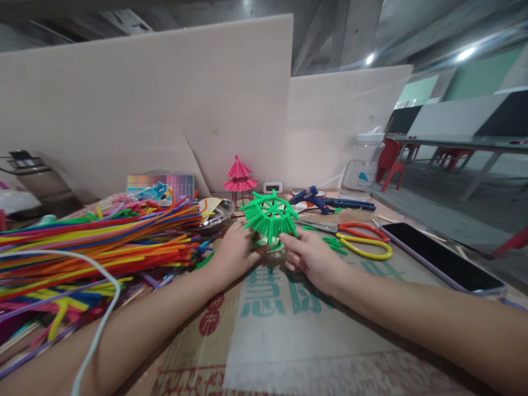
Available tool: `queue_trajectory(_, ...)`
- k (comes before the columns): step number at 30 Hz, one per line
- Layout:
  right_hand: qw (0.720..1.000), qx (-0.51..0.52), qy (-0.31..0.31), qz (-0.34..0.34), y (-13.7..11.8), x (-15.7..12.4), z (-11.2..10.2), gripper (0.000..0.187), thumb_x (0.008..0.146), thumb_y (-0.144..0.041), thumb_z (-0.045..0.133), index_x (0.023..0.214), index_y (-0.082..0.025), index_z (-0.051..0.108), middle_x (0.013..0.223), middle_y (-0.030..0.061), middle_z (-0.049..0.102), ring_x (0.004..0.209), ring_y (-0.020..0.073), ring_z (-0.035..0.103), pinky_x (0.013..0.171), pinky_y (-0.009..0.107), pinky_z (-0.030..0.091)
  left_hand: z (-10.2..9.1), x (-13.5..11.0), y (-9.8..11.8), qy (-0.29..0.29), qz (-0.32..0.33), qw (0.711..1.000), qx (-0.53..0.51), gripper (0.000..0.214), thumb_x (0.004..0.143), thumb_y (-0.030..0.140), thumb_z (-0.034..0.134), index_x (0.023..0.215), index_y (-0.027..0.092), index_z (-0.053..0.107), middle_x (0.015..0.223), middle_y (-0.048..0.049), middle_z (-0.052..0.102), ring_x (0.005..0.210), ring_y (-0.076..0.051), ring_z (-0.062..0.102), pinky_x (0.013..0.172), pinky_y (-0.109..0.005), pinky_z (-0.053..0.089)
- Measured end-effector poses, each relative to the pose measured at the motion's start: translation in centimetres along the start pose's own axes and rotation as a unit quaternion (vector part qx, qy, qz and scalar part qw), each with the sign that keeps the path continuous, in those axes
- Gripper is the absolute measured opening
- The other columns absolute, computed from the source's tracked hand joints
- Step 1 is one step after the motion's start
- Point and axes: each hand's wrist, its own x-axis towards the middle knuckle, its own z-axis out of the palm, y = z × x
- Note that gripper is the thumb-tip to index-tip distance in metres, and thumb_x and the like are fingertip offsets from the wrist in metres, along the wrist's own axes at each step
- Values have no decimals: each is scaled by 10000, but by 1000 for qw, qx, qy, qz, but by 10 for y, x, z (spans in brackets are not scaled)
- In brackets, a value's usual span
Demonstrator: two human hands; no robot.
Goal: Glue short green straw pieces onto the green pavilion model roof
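A green roof-shaped piece made of pipe cleaners (pixel 270 223), with an open spoked ring at its top and strips fanning down around it, is held up in front of me. My left hand (pixel 237 250) grips its lower left side, with some fingertips hidden behind it. On the lower right edge, my right hand (pixel 313 256) pinches it between thumb and fingers. Behind stands a small pink two-tiered pipe-cleaner pavilion (pixel 238 179). Cut green pieces (pixel 336 246) lie right of my right hand, near scissors (pixel 365 239) with red and yellow handles.
Many coloured pipe cleaners (pixel 103 236) are heaped on the left, crossed by a white cable (pixel 109 308). A phone (pixel 439 256) lies at right. Farther back are a blue glue gun (pixel 311 198), a marker set (pixel 160 184), a plastic jug (pixel 361 165) and white panels (pixel 165 104).
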Motion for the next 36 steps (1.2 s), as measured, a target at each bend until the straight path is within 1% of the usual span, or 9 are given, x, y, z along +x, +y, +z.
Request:
queue_trajectory(7, 1000, -23, -2, -2, 1, 1, 1, 399, 740, -480, 810, 851, -209, 539, 430, -141, 367, 393, 64, 277, 451, 216, 349, -2, 1, 2, -15, -5, 1000, -10, 340, 895, 283, 632, 1230, 225, 641, 1345, -93, 620, 1303, -281, 508, 1144, -475, 397)
queue_trajectory(12, 997, -73, 2, 20, 5, 2, 0, 478, 700, -600, 796, 780, -207, 536, 416, -125, 381, 391, 75, 338, 457, 234, 332, -1, 1, 2, -21, -30, 999, -12, 320, 888, 295, 642, 1201, 228, 652, 1298, -94, 644, 1278, -282, 528, 1128, -476, 409)
queue_trajectory(15, 996, -81, -3, 21, 5, 1, 2, 524, 672, -664, 784, 762, -216, 526, 402, -136, 351, 378, 71, 303, 458, 240, 345, 0, 1, 1, -17, -39, 999, -21, 287, 882, 299, 649, 1157, 220, 665, 1282, -95, 652, 1270, -285, 533, 1123, -474, 408)
queue_trajectory(20, 996, -84, -8, 19, 3, -1, 4, 515, 729, -714, 698, 741, -223, 541, 374, -136, 316, 367, 78, 267, 450, 245, 346, 4, 0, -2, -14, -85, 996, -33, 276, 870, 327, 666, 1102, 177, 655, 1154, -116, 684, 1104, -289, 607, 993, -446, 487)
queue_trajectory(23, 994, -108, 9, 15, 2, 0, 2, 477, 748, -662, 708, 762, -204, 573, 403, -108, 412, 384, 78, 334, 449, 233, 329, 5, 0, -4, -15, -96, 995, -30, 281, 868, 346, 667, 1084, 167, 647, 1115, -116, 687, 1065, -285, 617, 955, -432, 500)
queue_trajectory(25, 992, -122, 31, 12, 2, 2, 0, 452, 726, -608, 754, 756, -199, 563, 460, -78, 503, 407, 78, 395, 437, 222, 292, 5, -1, -4, -14, -91, 995, -29, 276, 875, 349, 656, 1084, 169, 649, 1110, -113, 688, 1063, -284, 617, 952, -431, 500)
queue_trajectory(27, 992, -119, 47, 12, 2, 3, -2, 453, 697, -579, 787, 739, -201, 540, 494, -66, 538, 421, 81, 434, 431, 219, 278, 3, 0, -3, -7, -78, 996, -32, 303, 878, 335, 652, 1137, 177, 644, 1161, -112, 681, 1103, -283, 608, 979, -435, 493)
queue_trajectory(31, 993, -112, 43, 15, 2, 5, -2, 458, 685, -580, 794, 724, -204, 534, 489, -72, 519, 419, 80, 427, 432, 228, 282, -1, 1, 2, -2, -45, 999, -25, 353, 872, 288, 656, 1216, 211, 634, 1292, -101, 648, 1239, -291, 553, 1087, -466, 444)
queue_trajectory(36, 997, -76, 12, 19, -1, 4, -1, 440, 666, -539, 809, 715, -205, 527, 469, -79, 494, 425, 77, 399, 444, 233, 271, -3, 1, 4, -6, -15, 1000, -11, 396, 855, 252, 668, 1249, 234, 627, 1349, -85, 621, 1277, -291, 527, 1129, -486, 418)
